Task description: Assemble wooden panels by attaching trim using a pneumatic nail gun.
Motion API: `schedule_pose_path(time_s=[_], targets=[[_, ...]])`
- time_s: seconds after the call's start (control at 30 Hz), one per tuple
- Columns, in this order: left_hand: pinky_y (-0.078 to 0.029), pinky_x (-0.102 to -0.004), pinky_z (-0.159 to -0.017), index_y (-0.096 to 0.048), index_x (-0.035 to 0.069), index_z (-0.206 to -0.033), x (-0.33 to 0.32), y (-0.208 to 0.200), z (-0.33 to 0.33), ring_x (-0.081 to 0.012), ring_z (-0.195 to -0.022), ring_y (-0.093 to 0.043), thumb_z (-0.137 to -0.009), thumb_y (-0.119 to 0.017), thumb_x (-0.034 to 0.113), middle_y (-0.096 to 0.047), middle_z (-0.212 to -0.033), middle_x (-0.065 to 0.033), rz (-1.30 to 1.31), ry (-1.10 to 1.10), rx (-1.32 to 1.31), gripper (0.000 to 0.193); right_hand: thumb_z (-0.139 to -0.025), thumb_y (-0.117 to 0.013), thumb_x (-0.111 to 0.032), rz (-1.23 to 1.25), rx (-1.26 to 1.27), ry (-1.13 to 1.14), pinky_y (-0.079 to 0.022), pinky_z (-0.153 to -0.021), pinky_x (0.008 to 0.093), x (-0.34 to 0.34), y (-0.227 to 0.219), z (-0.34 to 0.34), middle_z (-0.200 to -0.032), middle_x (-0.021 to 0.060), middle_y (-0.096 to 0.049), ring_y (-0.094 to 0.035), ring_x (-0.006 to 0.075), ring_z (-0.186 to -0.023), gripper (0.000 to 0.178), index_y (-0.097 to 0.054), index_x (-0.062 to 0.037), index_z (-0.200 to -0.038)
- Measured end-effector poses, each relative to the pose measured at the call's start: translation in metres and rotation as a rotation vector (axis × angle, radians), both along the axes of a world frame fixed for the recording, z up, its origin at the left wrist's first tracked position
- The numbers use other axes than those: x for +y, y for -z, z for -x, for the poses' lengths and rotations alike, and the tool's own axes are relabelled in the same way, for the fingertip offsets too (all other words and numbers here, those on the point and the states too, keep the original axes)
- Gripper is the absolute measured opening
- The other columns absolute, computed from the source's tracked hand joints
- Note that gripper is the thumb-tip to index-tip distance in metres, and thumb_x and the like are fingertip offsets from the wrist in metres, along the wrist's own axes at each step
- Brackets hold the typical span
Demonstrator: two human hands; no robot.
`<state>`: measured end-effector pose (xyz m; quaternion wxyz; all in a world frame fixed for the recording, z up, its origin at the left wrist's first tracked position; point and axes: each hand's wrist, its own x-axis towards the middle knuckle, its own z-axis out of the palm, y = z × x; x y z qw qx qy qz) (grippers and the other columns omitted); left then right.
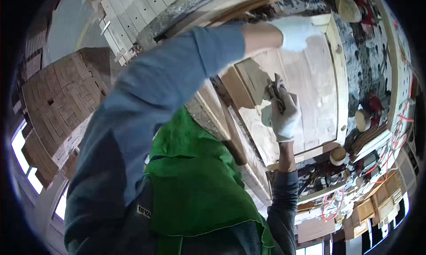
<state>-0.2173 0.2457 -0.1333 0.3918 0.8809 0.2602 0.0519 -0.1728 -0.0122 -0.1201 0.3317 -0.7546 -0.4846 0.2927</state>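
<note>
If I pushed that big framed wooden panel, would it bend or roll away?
The wooden panel would probably stay stiff, since pale strips border it. It likely wouldn't roll, because it's broad and flat. It may feel heavy, being far wider than the right hand.

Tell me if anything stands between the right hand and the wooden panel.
Only the crumpled grey piece held in the right hand; nothing else visible stands between that hand and the wooden panel. The left hand is farther up the picture, off to one side.
</note>
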Motion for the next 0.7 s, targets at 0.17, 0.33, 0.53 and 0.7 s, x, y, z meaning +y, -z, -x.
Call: schedule_pose_path(time_s=[0.17,0.33,0.53,0.7], targets=[[-0.057,-0.0463,-0.085,-0.065,0.0,-0.117,0.008,0.006,0.038,-0.0396,-0.093,-0.071,-0.081,-0.074,0.025,-0.074,-0.104,-0.0216,-0.141,0.133,0.497,0.045,-0.083,-0.072,-0.005,0.041,0.05,-0.044,-0.051,-0.065,0.0359,0.004,0.023,0.04,-0.088,0.0123,-0.061,-0.06,0.0294,-0.07,0.042,-0.068,-0.0034,-0.125],[-0.056,-0.0433,-0.09,-0.061,0.0,-0.122,0.008,0.024,0.059,-0.0372,-0.096,-0.071,-0.082,-0.078,0.036,-0.073,-0.109,-0.0198,-0.139,0.128,0.495,0.056,-0.089,-0.063,-0.021,0.016,-0.268,-0.044,-0.051,-0.06,0.0441,0.055,0.064,0.094,-0.09,0.0153,-0.062,-0.061,0.0384,-0.071,0.025,-0.065,-0.0041,-0.107],[-0.041,-0.0526,-0.112,-0.05,0.0,-0.144,0.021,0.017,0.044,-0.0418,-0.13,-0.053,-0.085,-0.073,0.028,-0.06,-0.136,-0.0242,0.102,0.226,0.649,0.069,-0.091,-0.061,-0.024,0.168,-0.061,-0.264,-0.055,-0.058,0.0478,0.124,0.062,0.136,-0.091,0.0173,-0.065,-0.064,0.0382,-0.07,0.022,-0.064,-0.0036,-0.1],[-0.044,-0.0428,-0.111,-0.047,-0.003,-0.146,0.023,0.028,0.045,-0.0404,-0.134,-0.051,-0.085,-0.078,0.033,-0.057,-0.142,-0.024,0.161,0.2,0.716,0.077,-0.095,-0.052,-0.029,-0.209,-0.202,-0.429,-0.056,-0.06,0.0518,0.093,0.074,0.108,-0.087,0.0248,-0.067,-0.066,0.044,-0.068,0.031,-0.066,-0.0009,-0.094]])
